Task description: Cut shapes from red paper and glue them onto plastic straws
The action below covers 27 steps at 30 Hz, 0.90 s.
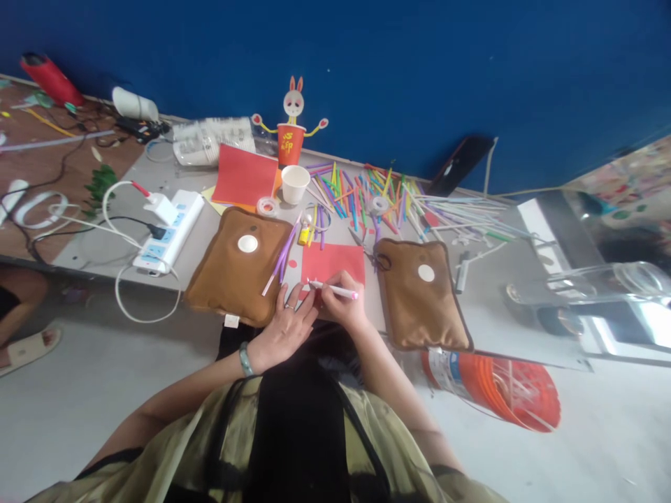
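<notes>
My right hand (343,300) is closed around a white and pink marker pen (340,291), its tip at the lower left of a red sheet of paper (335,260). Flat beside it, my left hand (290,323) lies with fingers stretched out, fingertips at the paper's lower left edge. A ring and a bracelet are on that hand and wrist. Brown plush pads lie on both sides, a left pad (231,269) and a right pad (424,297). Scissors (370,253) rest just right of the sheet. Purple pipe cleaners (283,258) and a small yellow bottle (303,236) lie up and left of it.
Behind stand a rabbit-headed red cup (291,143) and a white paper cup (296,184). Many coloured pipe cleaners (361,192) spread across the back. A power strip (168,234) with cables lies left. A red bucket (493,388) is below the table's right side.
</notes>
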### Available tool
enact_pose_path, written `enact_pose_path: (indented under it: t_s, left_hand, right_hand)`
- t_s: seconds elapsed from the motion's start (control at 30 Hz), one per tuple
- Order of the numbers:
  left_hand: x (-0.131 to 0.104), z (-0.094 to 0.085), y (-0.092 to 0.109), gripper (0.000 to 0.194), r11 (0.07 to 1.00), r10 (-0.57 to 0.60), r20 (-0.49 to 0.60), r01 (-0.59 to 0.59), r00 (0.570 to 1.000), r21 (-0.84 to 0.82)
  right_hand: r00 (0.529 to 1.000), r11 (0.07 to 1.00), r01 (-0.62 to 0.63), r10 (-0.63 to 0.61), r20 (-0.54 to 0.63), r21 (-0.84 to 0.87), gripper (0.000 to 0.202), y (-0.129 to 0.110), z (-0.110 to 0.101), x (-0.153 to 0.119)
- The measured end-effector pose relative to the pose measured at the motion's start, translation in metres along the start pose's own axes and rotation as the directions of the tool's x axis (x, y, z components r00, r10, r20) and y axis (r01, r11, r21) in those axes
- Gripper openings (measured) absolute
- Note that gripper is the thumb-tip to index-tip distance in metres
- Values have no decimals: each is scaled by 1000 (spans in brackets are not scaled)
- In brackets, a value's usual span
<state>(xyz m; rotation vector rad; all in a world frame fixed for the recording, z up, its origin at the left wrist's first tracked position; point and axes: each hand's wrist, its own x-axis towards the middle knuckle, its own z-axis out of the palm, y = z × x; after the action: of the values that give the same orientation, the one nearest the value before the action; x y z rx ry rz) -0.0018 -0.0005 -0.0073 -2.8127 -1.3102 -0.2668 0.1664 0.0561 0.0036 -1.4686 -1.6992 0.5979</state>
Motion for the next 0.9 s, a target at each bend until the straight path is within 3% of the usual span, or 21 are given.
enact_pose_path:
  t_s: [0.17,0.4,0.5,0.6,0.73,0.9]
  left_hand:
    - [0,0,0,44,1000,7,4,-7,1000,5]
    - [1,5,0,49,1000,-29,10,29,1000,3]
    - [1,8,0,51,999,-31,3,31,1000,-7]
    - [1,5,1,49,999,-36,-2,36,999,-22]
    - [3,-2,2,48,998,-47,1,47,999,-33]
    - [2,-5,5,50,998,-58,-18,57,998,-37]
  right_hand:
    - [998,1000,21,-20,-58,16,11,-1,-4,-1]
    - [957,995,35,-6,-291,94,11,2,-4,-10]
    - [941,995,97,-98,-323,-17,13,5,-11,-12]
    - [918,966,179,-232,-321,-186,12,8,-26,-14]
    - [913,937,207,-289,-289,-282,11,15,-47,-19]
    - [911,870,356,-405,-81,-342,27,20,-62,-32]
